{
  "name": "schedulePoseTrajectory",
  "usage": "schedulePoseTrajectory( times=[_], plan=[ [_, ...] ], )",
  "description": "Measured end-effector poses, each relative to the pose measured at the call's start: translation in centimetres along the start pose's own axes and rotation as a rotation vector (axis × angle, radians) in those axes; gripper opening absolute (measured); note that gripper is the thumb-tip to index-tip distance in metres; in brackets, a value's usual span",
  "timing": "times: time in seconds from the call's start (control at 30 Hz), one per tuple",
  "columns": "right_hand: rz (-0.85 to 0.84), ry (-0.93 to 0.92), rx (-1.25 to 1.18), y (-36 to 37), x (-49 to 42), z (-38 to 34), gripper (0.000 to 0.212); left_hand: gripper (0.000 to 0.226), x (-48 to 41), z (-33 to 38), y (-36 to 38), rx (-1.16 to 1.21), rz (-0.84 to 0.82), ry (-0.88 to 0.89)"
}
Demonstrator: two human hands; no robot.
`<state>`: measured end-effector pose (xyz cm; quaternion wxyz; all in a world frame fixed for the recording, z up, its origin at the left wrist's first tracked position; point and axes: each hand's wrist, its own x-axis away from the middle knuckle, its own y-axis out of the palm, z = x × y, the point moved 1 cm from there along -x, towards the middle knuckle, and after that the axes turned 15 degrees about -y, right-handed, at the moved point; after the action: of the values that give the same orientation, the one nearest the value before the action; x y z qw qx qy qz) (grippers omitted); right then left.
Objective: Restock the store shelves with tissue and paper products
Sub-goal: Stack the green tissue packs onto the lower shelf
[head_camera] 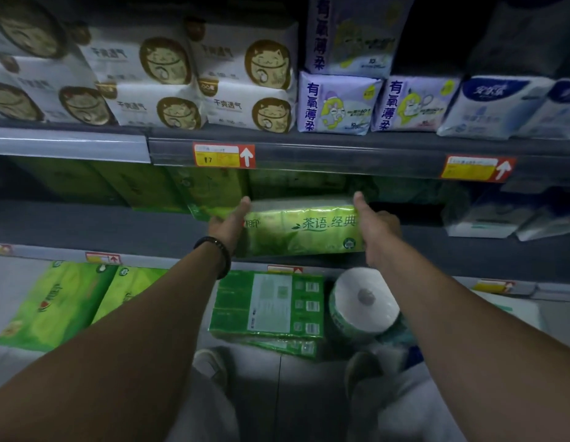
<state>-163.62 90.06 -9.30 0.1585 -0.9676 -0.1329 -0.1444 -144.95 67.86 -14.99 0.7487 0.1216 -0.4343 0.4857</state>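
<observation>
A green pack of tissues [301, 226] with Chinese lettering lies lengthwise at the front of the middle shelf [95, 223]. My left hand [228, 223] grips its left end, thumb on top. My right hand [374, 223] grips its right end, thumb up over the top edge. Both arms reach forward from below. More green tissue packs [143, 186] stand deeper on the same shelf, behind and to the left in shadow.
White cat-print packs [194, 81], purple packs [339, 103] and blue-white packs [497, 106] fill the upper shelf. Below lie green tissue packs [57, 303], a dark green multipack [269, 306] and a toilet roll [363, 301]. White packs [487, 218] sit at the middle shelf's right. My shoes [210, 365] stand on the floor.
</observation>
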Motion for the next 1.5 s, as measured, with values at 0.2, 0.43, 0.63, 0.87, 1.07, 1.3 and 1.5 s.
schedulePoseTrajectory(
  times=[0.2,0.43,0.63,0.87,1.07,1.3,1.5],
  plan=[
    [0.028,0.087,0.045,1.8,-2.3,3.1,0.048,0.102,-1.9,-0.2,3.0,0.045,0.012,-0.04],
    [-0.225,0.287,-0.045,4.7,-2.0,5.5,0.027,0.066,-1.4,-0.6,5.8,0.079,-0.055,-0.31],
    [-0.269,0.321,-0.14,6.4,-2.7,7.2,0.031,0.058,-1.6,0.0,6.7,0.082,-0.088,-0.234],
    [-0.212,0.325,-0.123,6.5,-2.1,6.8,0.024,0.037,-1.1,0.0,6.7,0.071,-0.091,-0.348],
    [-0.195,0.084,0.246,6.2,-0.8,5.5,0.038,0.089,1.1,-0.2,4.3,-0.417,-0.034,0.009],
    [-0.437,0.018,0.422,5.8,4.0,5.5,0.032,0.042,3.6,-3.0,-1.5,-0.838,-0.039,0.062],
    [-0.523,0.118,0.414,7.4,4.5,7.8,0.05,0.047,2.2,-4.8,-3.4,-0.789,-0.037,-0.18]
  ],
)
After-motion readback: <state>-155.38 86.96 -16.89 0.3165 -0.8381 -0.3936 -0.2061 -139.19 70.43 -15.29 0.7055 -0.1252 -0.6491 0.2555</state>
